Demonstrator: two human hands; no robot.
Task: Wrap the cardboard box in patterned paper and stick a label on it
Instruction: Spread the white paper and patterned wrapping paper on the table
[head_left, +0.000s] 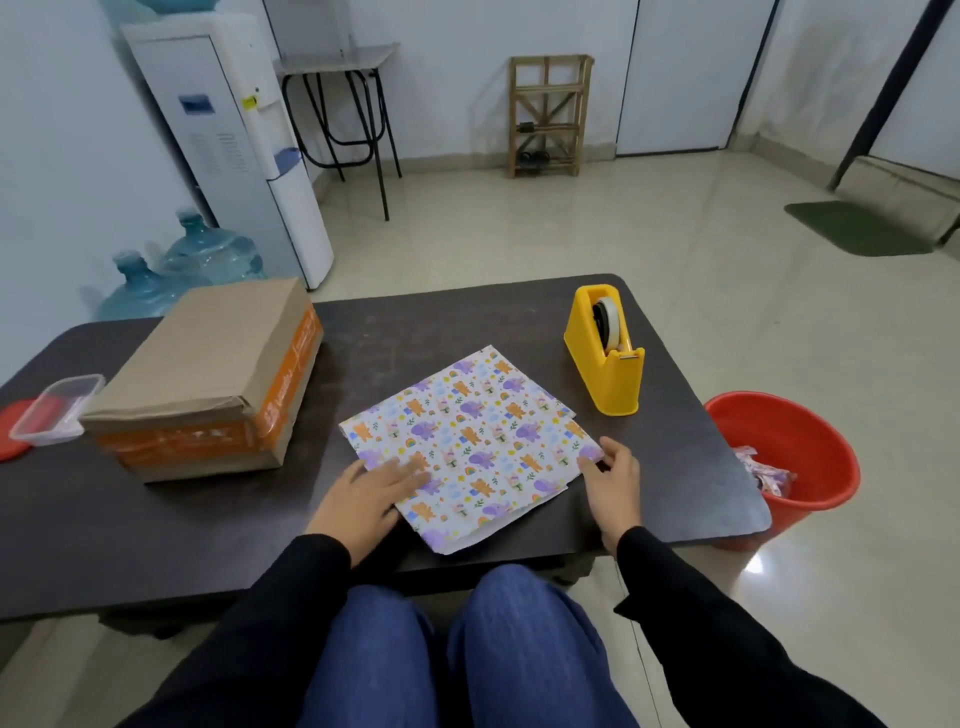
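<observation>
A folded sheet of patterned paper with small animals and rainbows lies flat on the dark table, in front of me. My left hand rests palm down on the paper's near left corner, fingers spread. My right hand touches the paper's right corner with its fingertips; whether it pinches the edge I cannot tell. The cardboard box, brown with orange tape along its sides, stands to the left of the paper, apart from it. No label is visible.
A yellow tape dispenser stands at the table's right rear. A clear plastic container on a red lid sits at the far left. A red bucket with scraps stands on the floor to the right.
</observation>
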